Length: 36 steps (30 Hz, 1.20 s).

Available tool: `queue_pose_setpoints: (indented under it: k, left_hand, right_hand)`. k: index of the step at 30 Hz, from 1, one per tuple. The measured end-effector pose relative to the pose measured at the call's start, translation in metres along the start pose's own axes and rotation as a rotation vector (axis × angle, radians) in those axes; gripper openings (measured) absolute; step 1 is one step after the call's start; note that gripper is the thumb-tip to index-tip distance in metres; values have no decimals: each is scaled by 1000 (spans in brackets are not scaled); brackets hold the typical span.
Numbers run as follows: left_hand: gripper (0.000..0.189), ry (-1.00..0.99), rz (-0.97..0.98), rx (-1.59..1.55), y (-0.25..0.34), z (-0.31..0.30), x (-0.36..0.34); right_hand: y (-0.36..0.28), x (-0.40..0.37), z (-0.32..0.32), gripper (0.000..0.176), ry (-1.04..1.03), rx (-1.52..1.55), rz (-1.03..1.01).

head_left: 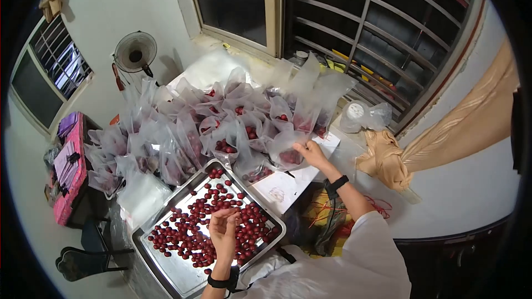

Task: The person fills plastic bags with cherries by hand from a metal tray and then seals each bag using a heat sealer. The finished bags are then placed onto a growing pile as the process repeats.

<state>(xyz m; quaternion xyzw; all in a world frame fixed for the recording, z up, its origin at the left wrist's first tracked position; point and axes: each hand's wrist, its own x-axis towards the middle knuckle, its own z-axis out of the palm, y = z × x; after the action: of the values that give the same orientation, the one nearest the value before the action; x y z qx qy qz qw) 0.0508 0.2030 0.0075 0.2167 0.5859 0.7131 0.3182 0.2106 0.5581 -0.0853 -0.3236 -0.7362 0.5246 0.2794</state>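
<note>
My left hand (223, 231) hovers over a metal tray (185, 283) of small round dark-red fruits (202, 227). Its fingers are curled in toward the thumb, and whatever they may hold is hidden. Farther right, my right hand (311, 154) pinches the rim of a clear plastic bag (289, 143) with red fruits in its bottom. Beside that bag stand another open bag of fruits (256, 170) and a third fruit-filled bag (224, 143), both close to the tray's far edge.
Many more filled bags (172, 141) crowd the table behind the tray. Unused flat bags (145, 199) lie at its left. White paper (280, 191) is under the right-hand bags. A fan (135, 52), a barred window (382, 27) and a tied tan curtain (385, 158) surround the table.
</note>
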Motion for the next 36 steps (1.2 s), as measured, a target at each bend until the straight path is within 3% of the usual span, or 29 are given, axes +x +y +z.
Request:
queue_pose_setpoints:
  k: [2,4,6,14,16,20,26,36]
  left_hand:
    - [17,18,-40,-43,-3,-3,-1]
    - [17,44,-37,-42,-6,-6,-2]
    - [17,54,-36,-56,-9,-9,-3]
    - [18,104,-80,-23,-20,-14,-3]
    - [18,103,-75,-29,-25,-15,-3]
    - [19,80,-44,-23,-30,-14,-4]
    - [17,95,-31,-79,-35,-15,-11]
    - [17,163,-43,-50,-50,-44,-43]
  right_hand:
    - [8,14,-3,35,55,-92,130]
    - [18,27,1,35,91,-26,119]
    - [16,38,2,37,145,0,232]
    - [69,50,30,60,407,127,48]
    - [63,30,43,73,569,-187,-121]
    - [71,5,63,91,490,-312,-40]
    - [77,25,61,97,383,-339,28]
    - [82,14,85,100,614,-328,111]
